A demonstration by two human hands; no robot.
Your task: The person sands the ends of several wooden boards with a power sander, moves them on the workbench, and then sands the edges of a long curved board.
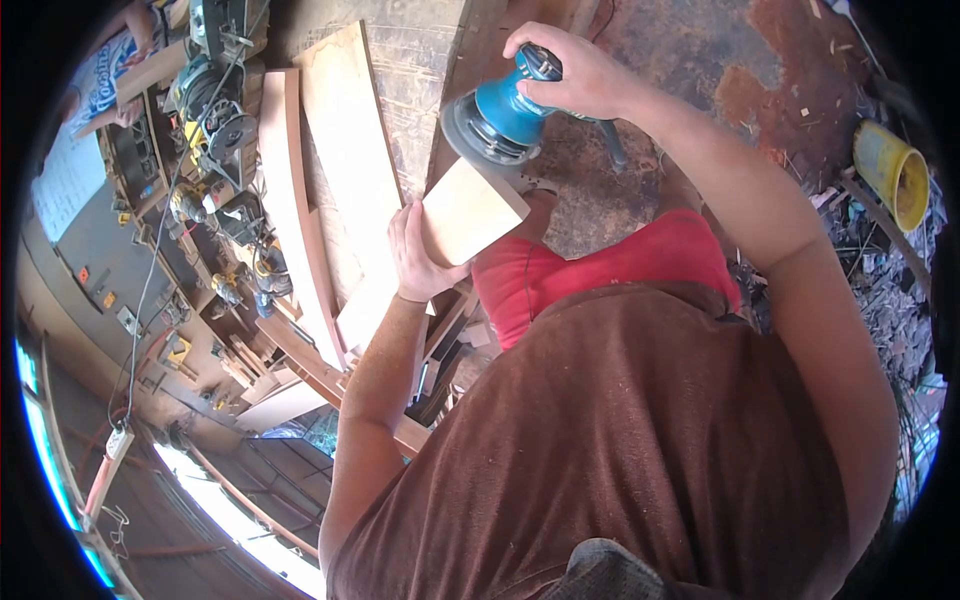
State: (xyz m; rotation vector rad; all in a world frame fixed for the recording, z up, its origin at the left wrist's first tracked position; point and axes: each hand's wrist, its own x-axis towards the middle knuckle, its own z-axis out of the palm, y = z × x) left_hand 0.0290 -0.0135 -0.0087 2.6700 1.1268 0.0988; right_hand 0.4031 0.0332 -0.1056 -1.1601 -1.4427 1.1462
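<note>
My right hand is wrapped round the top of a blue random orbital sander, whose dark round pad faces down and toward me. A pale, squared wooden block sits just below the pad, its far corner right at the pad's rim in this view. My left hand grips the block at its left side, fingers over the far edge and thumb along the near one. The sander's cord end hangs to the right of my right hand.
Long wooden boards lie on the workbench at left. Beyond them are shelves with several power tools. Another person's hand shows at upper left. A yellow bucket lies tipped among scraps at right.
</note>
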